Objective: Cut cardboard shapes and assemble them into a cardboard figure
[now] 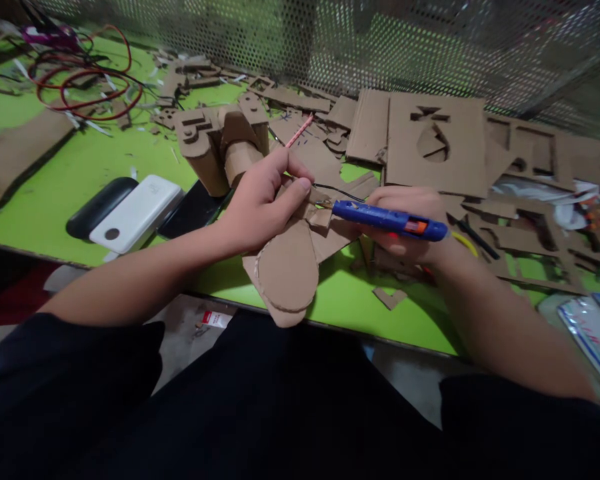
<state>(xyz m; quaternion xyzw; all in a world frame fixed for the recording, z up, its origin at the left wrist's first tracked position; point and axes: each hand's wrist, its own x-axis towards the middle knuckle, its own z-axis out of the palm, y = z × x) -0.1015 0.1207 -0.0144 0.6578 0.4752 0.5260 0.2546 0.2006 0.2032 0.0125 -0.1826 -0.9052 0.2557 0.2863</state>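
In my right hand (405, 213) is a blue hot glue gun (380, 217), its nozzle pointing left. My left hand (270, 197) pinches a small part of a cardboard assembly (289, 267), with thumb and index finger close to the nozzle. The assembly has rounded, petal-like flaps and overhangs the table's front edge. The nozzle tip is at a small folded cardboard tab (320, 217); whether it touches cannot be made out. Just beyond my left hand stands a cardboard model camera (205, 157) with a lens-like barrel.
Cut cardboard sheets (435, 167) and scraps cover the back and right of the green table (115, 150). A white power bank (137, 210), a black case (100, 207) and a dark phone (193, 210) lie left. Red cable (90, 80) coils behind; perforated metal mesh (280, 47) borders the back.
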